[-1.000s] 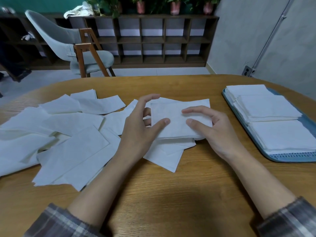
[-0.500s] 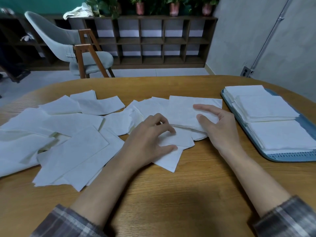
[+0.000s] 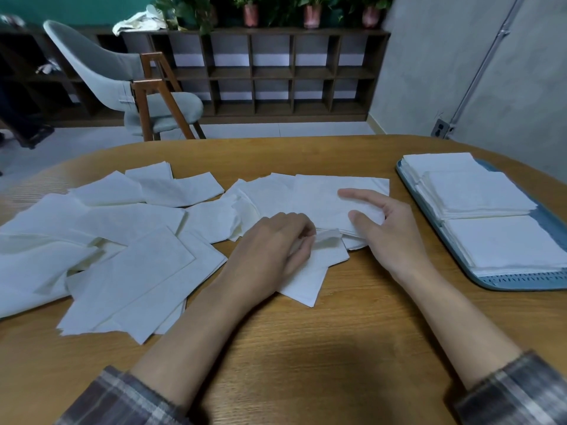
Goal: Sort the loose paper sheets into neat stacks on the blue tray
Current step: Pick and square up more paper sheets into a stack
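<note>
The right hand (image 3: 387, 228) lies spread, fingers nearly straight, on top of a small gathered stack of white paper sheets (image 3: 322, 194) near the middle of the round wooden table (image 3: 306, 348). It presses the stack flat, probably so the edges stay squared while the other hand works. Just beside it, the left hand (image 3: 276, 243) is curled, its fingertips pinching the raised edge of a single white sheet (image 3: 329, 251) that lies a little nearer the table's front edge, likely the next one to go on the stack. A scatter of loose white sheets (image 3: 122, 240) still covers the table's left side. The blue plastic tray (image 3: 491, 285) sits at the right edge and already carries neat white piles (image 3: 478, 194).

A second ago both hands gripped the gathered stack. It has since slid toward the tray, and the left hand has let go and dropped onto the sheet beneath.
</note>
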### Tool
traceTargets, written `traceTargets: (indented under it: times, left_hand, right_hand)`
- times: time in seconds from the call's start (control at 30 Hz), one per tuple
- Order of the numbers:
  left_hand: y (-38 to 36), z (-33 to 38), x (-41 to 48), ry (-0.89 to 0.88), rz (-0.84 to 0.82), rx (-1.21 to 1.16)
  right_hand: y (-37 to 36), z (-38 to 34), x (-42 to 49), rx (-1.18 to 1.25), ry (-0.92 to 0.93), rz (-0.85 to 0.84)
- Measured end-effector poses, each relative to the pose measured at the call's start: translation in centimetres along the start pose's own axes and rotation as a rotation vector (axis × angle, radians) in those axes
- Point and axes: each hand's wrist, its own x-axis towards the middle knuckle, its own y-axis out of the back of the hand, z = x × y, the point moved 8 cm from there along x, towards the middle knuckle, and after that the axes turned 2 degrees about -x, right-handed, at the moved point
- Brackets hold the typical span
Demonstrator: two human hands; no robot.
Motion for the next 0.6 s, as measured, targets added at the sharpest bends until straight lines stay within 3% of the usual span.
traceTargets:
  times: [0.37, 0.6]
  left_hand:
    - [2.9, -0.4, 0.0, 0.175, 0.216, -0.401]
    - [3.2, -0.5, 0.0, 0.249, 0.258, -0.548]
  right_hand:
    - [0.1, -0.2, 0.0, -0.028, 0.026, 0.003]
    - [-1.7, -1.7, -1.0, 0.139, 0.064, -0.215]
